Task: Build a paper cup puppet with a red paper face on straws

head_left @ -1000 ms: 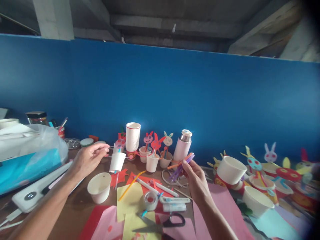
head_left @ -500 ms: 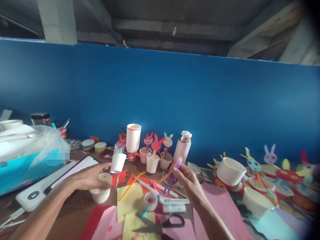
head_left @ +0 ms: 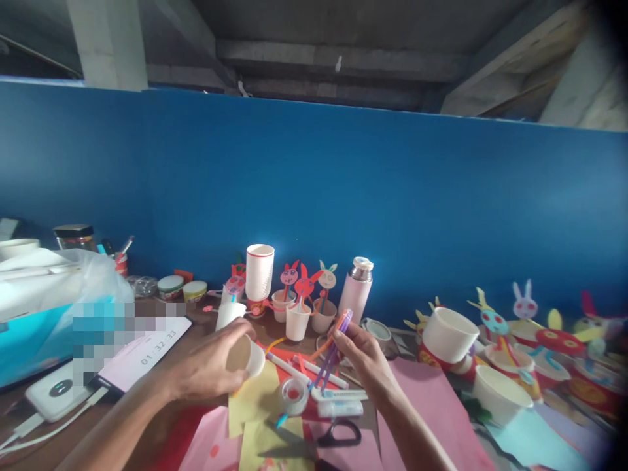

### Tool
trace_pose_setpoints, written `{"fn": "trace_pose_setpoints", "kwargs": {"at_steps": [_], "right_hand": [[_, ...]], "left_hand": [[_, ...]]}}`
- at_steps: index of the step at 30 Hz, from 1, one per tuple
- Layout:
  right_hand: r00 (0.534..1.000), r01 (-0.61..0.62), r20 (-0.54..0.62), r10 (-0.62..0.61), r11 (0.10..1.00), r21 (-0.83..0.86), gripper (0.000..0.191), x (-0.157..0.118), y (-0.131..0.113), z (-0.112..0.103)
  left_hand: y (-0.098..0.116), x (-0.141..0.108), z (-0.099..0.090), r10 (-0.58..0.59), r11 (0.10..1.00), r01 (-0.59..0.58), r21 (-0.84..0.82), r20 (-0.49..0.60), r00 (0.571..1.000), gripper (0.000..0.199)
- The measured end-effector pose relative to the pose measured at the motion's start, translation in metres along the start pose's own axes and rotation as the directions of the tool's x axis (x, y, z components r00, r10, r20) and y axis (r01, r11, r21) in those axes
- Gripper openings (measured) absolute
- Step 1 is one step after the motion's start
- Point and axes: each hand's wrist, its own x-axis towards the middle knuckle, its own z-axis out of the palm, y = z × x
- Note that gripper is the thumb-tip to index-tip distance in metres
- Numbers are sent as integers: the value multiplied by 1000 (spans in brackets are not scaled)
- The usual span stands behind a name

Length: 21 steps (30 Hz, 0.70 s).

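Note:
My left hand (head_left: 209, 363) is closed around a white paper cup (head_left: 256, 360), tilted with its open mouth turned toward the palm. It is lifted just above the papers. Purple and orange straws (head_left: 333, 353) are pinched upright between the thumb and fingers of my right hand (head_left: 360, 350). Below them lie a roll of clear tape (head_left: 294, 396), a white-handled cutter (head_left: 341, 394), a glue stick (head_left: 340, 409) and black-handled scissors (head_left: 343, 433). Behind my left hand stands another paper cup (head_left: 230, 315) with a paper figure, partly hidden.
A tall stack of paper cups (head_left: 260, 271), cups with red rabbit figures (head_left: 297, 322) and a pink thermos (head_left: 356, 291) line the blue partition. More figure cups (head_left: 507, 360) crowd the right. At left are a phone (head_left: 147, 350), a power bank (head_left: 56, 392) and a plastic bag (head_left: 105, 281).
My left hand has taken hold of the paper cup, lifted it and carried it right, over the yellow paper. My right hand stays nearly in place with the straws.

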Motion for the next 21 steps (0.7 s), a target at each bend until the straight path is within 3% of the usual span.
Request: {"fn": "trace_pose_setpoints", "kwargs": {"at_steps": [5, 10, 13, 15, 17, 19, 20, 21], "right_hand": [[1000, 10, 18, -11, 1000, 6, 29, -2, 2, -1], [999, -17, 35, 17, 1000, 5, 30, -2, 0, 3], [997, -58, 51, 57, 998, 29, 30, -2, 1, 5], [996, -68, 52, 67, 997, 32, 31, -2, 2, 5], [997, -61, 50, 60, 998, 30, 31, -1, 2, 4], [998, -45, 50, 44, 999, 29, 31, -1, 2, 3], [998, -35, 50, 34, 999, 27, 31, -1, 2, 3], [998, -27, 50, 25, 999, 25, 31, -1, 2, 3]], "left_hand": [[-5, 9, 29, 118, 991, -125, 56, 104, 988, 56], [-15, 9, 41, 52, 996, -68, 56, 247, 968, 73], [-10, 9, 38, 53, 999, -54, -1, 267, 962, 77], [-10, 13, 34, 71, 994, -53, -91, 211, 975, 73], [-18, 20, 27, 51, 982, -33, -185, 93, 994, 56], [-35, 29, 20, -72, 971, 57, -232, -57, 996, 39], [-45, 34, 17, -199, 958, 156, -240, -170, 965, 39], [-56, 39, 14, -325, 931, 252, -263, -284, 902, 40]]}}
